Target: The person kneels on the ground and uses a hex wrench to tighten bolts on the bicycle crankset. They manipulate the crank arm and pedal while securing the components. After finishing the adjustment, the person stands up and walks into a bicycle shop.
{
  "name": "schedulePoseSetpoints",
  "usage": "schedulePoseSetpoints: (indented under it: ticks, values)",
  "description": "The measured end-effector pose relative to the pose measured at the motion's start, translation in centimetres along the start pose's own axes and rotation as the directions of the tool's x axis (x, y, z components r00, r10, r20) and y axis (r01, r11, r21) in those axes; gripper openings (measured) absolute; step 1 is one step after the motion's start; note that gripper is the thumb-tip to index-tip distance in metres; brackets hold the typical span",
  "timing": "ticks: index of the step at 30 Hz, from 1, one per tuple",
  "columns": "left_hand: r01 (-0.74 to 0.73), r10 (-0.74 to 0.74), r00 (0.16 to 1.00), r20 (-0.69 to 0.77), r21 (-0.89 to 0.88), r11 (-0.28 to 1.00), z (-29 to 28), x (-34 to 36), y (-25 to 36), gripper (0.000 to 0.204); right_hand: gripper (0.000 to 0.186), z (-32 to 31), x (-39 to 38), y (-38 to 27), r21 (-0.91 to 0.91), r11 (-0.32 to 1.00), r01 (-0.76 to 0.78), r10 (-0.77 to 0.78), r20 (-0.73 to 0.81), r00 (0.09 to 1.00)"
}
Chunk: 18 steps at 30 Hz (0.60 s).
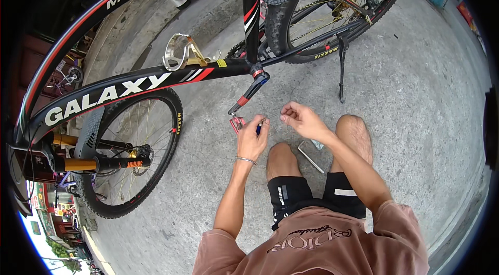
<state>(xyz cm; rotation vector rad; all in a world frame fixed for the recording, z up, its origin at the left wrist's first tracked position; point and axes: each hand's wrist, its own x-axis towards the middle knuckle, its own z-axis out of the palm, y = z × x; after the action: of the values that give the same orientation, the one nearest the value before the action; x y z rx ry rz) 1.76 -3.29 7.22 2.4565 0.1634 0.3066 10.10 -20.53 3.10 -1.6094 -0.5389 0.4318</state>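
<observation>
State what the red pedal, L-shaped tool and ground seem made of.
Red pedal: perhaps coloured metal, from its crisp, thin frame, though plastic is possible.
L-shaped tool: probably metal, with a smooth, silvery sheen.
Ground: apparently concrete, matte grey and mottled.

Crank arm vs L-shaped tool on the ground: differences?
The crank arm is mainly black with red; the L-shaped tool is silvery. The crank arm is mounted on the bike; the tool lies loose on the ground. The crank arm is thicker than the tool. Shared: both are elongated.
</observation>
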Motion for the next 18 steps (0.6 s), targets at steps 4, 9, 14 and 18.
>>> schedulePoseSetpoints:
  ticks: [4, 9, 14, 18]
  values:
    - [-0.025, 0.035, 0.998, -0.06, 0.164, 0.986, -1.5, 8.2, -1.6, 0.024, 0.026, 0.7, 6.6, 4.4, 0.211, 0.975, -0.074, 0.092, -0.08, 0.992]
    - [0.3, -0.305, 0.951, 0.055, 0.075, 0.951, 0.1, 13.0, 0.9, 0.027, 0.033, 2.2, 11.7, 6.3, 0.409, 0.911, -0.059, 0.095, -0.069, 0.993]
    - [0.419, -0.427, 0.902, 0.067, 0.106, 0.902, 1.3, 14.1, 0.2, 0.028, 0.03, 2.6, 13.0, 7.0, 0.493, 0.866, -0.08, 0.087, 0.009, 0.996]
    - [0.601, -0.62, 0.758, 0.204, 0.153, 0.785, 0.8, 16.0, 2.6, 0.027, 0.023, 1.8, 13.5, 7.1, 0.455, 0.886, -0.084, 0.081, 0.025, 0.996]
